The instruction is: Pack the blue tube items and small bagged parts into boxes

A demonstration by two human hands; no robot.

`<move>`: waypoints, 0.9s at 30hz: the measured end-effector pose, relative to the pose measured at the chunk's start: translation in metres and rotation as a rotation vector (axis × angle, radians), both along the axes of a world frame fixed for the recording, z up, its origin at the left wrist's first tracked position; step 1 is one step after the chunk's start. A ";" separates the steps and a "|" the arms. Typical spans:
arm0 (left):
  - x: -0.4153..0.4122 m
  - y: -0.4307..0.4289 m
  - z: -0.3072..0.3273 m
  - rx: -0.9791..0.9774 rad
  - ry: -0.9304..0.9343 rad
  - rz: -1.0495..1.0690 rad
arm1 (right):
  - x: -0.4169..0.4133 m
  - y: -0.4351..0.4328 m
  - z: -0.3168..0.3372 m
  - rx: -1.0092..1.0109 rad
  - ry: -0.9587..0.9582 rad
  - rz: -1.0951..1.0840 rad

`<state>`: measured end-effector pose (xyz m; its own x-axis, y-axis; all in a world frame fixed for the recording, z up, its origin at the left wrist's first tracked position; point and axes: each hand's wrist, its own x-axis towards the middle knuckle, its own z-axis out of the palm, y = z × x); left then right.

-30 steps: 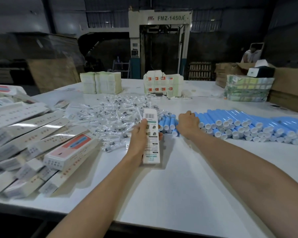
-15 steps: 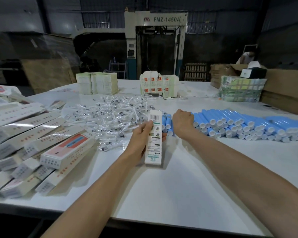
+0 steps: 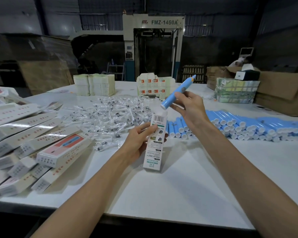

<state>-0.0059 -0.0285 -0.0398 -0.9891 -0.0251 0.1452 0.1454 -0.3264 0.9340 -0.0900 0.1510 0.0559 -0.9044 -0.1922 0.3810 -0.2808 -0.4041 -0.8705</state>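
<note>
The left hand [image 3: 138,141] wraps its fingers and thumb round a narrow white box [image 3: 155,148], held nearly upright over the table [image 3: 179,194] with its top flap open; its inside cannot be seen. The right hand [image 3: 191,109] grips a blue tube [image 3: 175,93] in curled fingers, tilted with the white-capped end down, just above the box's open mouth. More stacked tubes [image 3: 248,124] lie at the right, the bagged parts [image 3: 113,114] are heaped behind the box, and closed boxes [image 3: 33,143] are piled at the left.

Factory packing floor, big FMZ-1450A machine [image 3: 153,23], stacked cardboard sheets [image 3: 282,93], white table [image 3: 179,186] heaped with cartons [image 3: 64,152]
</note>
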 end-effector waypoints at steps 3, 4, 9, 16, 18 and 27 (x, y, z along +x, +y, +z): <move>0.002 -0.001 0.001 -0.013 0.009 0.001 | 0.002 -0.006 0.001 0.032 -0.006 -0.059; 0.003 -0.002 0.000 -0.017 0.013 0.001 | 0.001 -0.007 0.000 0.071 -0.010 -0.074; 0.006 -0.002 -0.001 -0.008 0.024 -0.008 | -0.006 -0.001 -0.004 0.339 0.078 -0.096; 0.008 0.002 -0.006 -0.063 0.006 -0.074 | -0.013 0.010 0.008 0.739 0.161 0.013; 0.006 0.003 -0.008 -0.066 0.005 -0.078 | -0.014 0.010 0.007 0.749 0.126 0.029; -0.002 0.002 -0.014 -0.081 0.005 -0.021 | -0.016 -0.001 -0.022 0.921 0.189 0.009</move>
<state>-0.0080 -0.0264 -0.0542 -0.9886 0.0077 0.1504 0.1436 -0.2525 0.9569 -0.1062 0.1504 0.0343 -0.8402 -0.4975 0.2159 -0.4503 0.4181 -0.7889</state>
